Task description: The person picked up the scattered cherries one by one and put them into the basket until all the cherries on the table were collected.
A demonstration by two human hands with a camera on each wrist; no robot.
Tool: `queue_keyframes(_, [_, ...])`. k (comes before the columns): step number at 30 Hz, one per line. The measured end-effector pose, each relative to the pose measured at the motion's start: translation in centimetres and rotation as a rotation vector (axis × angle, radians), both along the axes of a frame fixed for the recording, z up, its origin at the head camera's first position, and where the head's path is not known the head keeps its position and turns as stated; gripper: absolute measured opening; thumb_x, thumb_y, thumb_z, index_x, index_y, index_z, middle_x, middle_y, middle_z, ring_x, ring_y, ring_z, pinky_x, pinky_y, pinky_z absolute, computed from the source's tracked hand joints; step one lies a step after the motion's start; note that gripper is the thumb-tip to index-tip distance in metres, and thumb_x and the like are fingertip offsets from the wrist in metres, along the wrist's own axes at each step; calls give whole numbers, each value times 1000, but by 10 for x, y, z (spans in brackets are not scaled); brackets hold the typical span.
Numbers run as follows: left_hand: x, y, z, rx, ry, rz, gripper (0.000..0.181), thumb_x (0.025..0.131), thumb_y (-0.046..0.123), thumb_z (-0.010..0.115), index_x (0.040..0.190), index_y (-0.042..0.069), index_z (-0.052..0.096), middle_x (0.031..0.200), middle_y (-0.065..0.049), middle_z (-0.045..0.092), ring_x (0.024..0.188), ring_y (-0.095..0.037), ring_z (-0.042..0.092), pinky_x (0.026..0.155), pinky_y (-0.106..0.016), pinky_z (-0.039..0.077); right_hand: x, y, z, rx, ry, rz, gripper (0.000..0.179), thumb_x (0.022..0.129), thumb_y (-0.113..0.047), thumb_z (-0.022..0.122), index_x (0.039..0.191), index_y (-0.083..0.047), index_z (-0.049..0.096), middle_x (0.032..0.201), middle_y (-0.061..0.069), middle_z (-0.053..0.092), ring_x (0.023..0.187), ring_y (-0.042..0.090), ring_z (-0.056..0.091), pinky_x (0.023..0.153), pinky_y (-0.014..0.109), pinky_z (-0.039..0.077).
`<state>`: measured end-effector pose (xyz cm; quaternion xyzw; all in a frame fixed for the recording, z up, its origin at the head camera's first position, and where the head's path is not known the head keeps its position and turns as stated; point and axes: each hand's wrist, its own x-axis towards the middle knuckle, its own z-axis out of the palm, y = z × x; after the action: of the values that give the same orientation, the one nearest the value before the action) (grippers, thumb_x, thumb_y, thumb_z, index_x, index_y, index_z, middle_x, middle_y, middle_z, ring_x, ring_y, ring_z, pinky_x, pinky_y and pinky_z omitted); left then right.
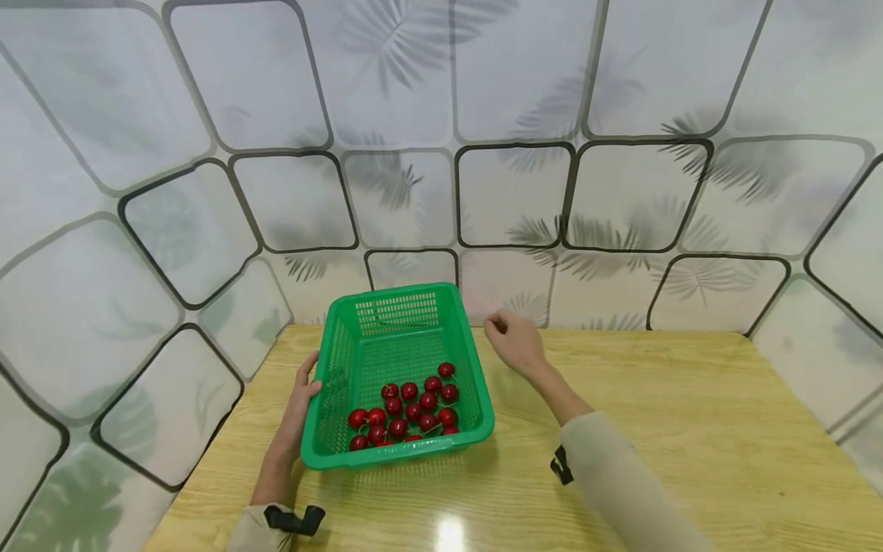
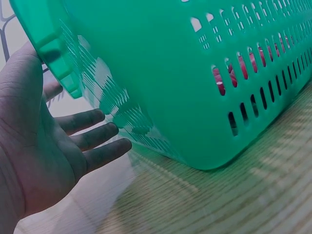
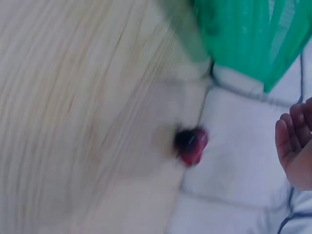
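Note:
A green plastic basket (image 1: 403, 360) with slotted walls holds several dark red cherries (image 1: 414, 410), bunched toward its near side. My left hand (image 1: 298, 402) holds the basket's left rim, its thumb at the edge. In the left wrist view, the other fingers (image 2: 100, 139) reach out beneath the rim beside the slotted wall. My right hand (image 1: 517, 343) is off the basket's right side, apart from it, with fingers loosely bent and no object visible in them. A blurred dark red thing (image 3: 191, 145), perhaps cherries, appears near the table's back edge in the right wrist view.
The basket stands on a light wooden table (image 1: 655, 429). Behind the table's back edge rises a patterned cloth wall (image 1: 513, 195), which also runs down both sides. Black straps (image 1: 294, 521) sit at both sleeve cuffs.

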<state>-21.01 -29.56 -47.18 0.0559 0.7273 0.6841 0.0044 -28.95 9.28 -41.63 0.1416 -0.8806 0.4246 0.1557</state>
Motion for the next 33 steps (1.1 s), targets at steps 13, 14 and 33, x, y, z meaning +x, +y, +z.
queue_keyframes(13, [-1, -1, -2, -2, -2, 7, 57, 108, 26, 25, 161, 20, 3, 154, -10, 15, 110, -10, 51, 85, -26, 49, -26, 88, -49, 198, -282, -46, 37, 89, -2, 50, 121, 5, 65, 104, 24, 68, 74, 25, 60, 62, 35, 47])
queue_keyframes(14, [-1, -1, -2, -3, -1, 7, 57, 108, 26, 25, 161, 20, 3, 154, -10, 15, 110, -10, 51, 85, -26, 48, -26, 89, -51, 213, -289, -34, 37, 89, -2, 51, 122, 5, 64, 102, 24, 67, 77, 28, 62, 63, 38, 48])
queue_keyframes(33, [-1, -1, -3, -1, 24, -3, 61, 107, 28, 30, 160, 13, 3, 157, -14, 12, 114, -11, 49, 86, -25, 48, -31, 79, -66, 312, -351, -42, 30, 95, -8, 55, 114, 15, 62, 114, 32, 64, 107, 47, 61, 89, 54, 50])
